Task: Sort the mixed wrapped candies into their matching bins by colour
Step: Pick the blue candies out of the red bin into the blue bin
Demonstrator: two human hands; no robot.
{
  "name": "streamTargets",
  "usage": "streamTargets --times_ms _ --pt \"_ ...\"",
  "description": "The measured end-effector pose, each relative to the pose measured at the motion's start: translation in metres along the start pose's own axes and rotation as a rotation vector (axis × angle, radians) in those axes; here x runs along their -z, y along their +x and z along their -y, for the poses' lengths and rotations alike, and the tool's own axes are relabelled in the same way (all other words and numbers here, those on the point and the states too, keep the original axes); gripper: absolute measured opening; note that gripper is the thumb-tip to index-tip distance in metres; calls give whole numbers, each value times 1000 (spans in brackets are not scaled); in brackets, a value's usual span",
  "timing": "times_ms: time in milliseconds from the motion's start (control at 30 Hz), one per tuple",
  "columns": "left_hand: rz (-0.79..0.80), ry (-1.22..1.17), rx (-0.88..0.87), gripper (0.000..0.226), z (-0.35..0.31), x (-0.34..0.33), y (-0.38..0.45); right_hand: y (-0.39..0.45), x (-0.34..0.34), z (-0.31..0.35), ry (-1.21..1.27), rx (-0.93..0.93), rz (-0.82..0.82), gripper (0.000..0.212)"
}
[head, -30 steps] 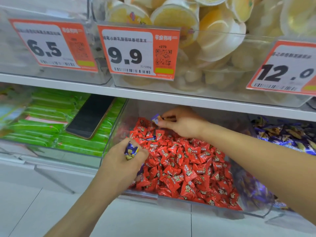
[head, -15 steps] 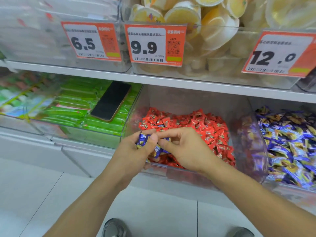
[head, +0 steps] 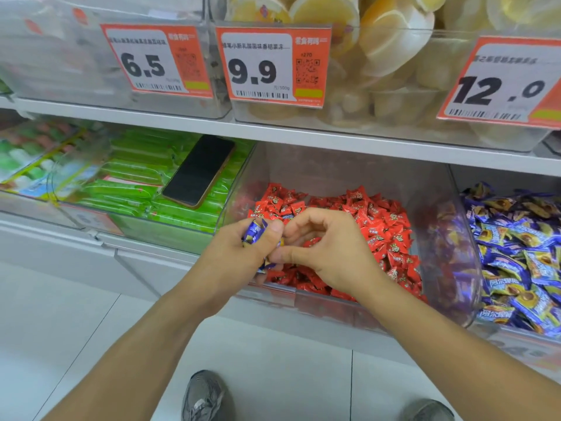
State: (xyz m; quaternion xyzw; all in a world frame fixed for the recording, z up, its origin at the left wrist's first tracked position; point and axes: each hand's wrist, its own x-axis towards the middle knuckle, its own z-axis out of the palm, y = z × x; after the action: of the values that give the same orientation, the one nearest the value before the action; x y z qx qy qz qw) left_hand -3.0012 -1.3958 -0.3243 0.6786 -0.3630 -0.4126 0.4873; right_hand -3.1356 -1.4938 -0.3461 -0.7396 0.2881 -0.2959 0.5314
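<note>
My left hand [head: 243, 253] grips a few blue candies [head: 254, 233] over the red candy bin [head: 437, 208], right hand [head: 328, 253] curled, fingertips pinching at them; light, crinkly, slippery wrappers, so I'd pinch the body, not the twisted ends.

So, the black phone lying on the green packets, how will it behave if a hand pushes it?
The phone looks stiff and flat, so it should move as one piece. It lies tilted on the uneven green packets, so it may rock or slide. Its glossy face probably makes it slippery to grip.
</note>
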Motion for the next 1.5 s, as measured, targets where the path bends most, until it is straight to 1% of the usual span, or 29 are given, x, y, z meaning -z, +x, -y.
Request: streamTargets --times_ms 67,133,167,233,267,300,333,367,400,467,500,533,567,600,700,733,800,867,933,967,1000,1067,1100,1167,1267,1367,1433,1500 --pt "-19 -78 18 32 -2 5 -1 1 -9 2 57 -24 22 36" --pt "-36 -143 46 18 -3 9 -3 3 -9 10 75 -101 140 36" --pt "-50 -153 50 12 -2 11 -3 8 -1 14 -1 -139 241 36" --pt "-102 -105 16 6 5 15 -3 28 21 18 -293 -183 424 36" --pt "-130 -32 -23 4 9 18 -2 44 28 17 -433 -179 431 35" --pt "-149 39 -59 3 11 20 0 60 30 14 -558 -119 387 33" --pt "-155 84 -79 3 14 21 2 76 25 9 -661 -14 353 31" --pt "-153 104 -82 2 15 21 3 89 16 2 -726 91 370 35" --pt "-153 121 -87 2 17 20 5 100 4 -7 -763 153 445 43" --pt "-164 167 -119 1 17 18 10 111 -15 -26 -847 123 639 54" --pt "-175 189 -137 1 16 18 13 114 -16 -35 -893 86 696 56" --pt "-186 213 -154 1 16 17 17 115 -12 -41 -923 82 713 58" --pt "-195 246 -167 1 16 16 21 113 -5 -44 -948 119 712 59" --pt "-199 286 -175 1 17 15 24 109 5 -46 -972 169 716 55" --pt "-176 364 -161 9 22 11 32 91 41 -45 -1056 233 750 27" --pt "-166 380 -149 11 24 10 33 85 53 -40 -1089 204 776 25" --pt "-146 411 -126 13 24 8 35 78 73 -31 -1146 97 825 31" --pt "-134 436 -104 13 25 7 37 79 81 -20 -1203 -14 808 43" --pt "-131 464 -91 14 26 7 38 87 79 -13 -1238 -108 737 61" --pt "-129 480 -84 15 27 8 38 94 73 -13 -1234 -96 682 61" --pt "-130 493 -74 17 27 7 39 102 65 -16 -1190 -55 626 54" --pt "-136 511 -52 18 25 6 40 119 45 -29 -1092 9 546 30" --pt "-138 518 -45 19 25 5 41 127 35 -38 -1067 16 524 28" --pt "-143 537 -45 19 24 3 43 142 18 -54 -1059 -24 522 41" --pt "-132 540 -52 18 22 1 42 159 2 -65 -1059 -31 523 56" --pt "-114 520 -70 21 22 3 38 168 1 -64 -935 -144 512 67" --pt "-106 493 -81 21 22 5 34 170 1 -64 -793 -224 499 69" --pt "-101 486 -93 22 21 7 31 169 0 -66 -661 -283 486 62"
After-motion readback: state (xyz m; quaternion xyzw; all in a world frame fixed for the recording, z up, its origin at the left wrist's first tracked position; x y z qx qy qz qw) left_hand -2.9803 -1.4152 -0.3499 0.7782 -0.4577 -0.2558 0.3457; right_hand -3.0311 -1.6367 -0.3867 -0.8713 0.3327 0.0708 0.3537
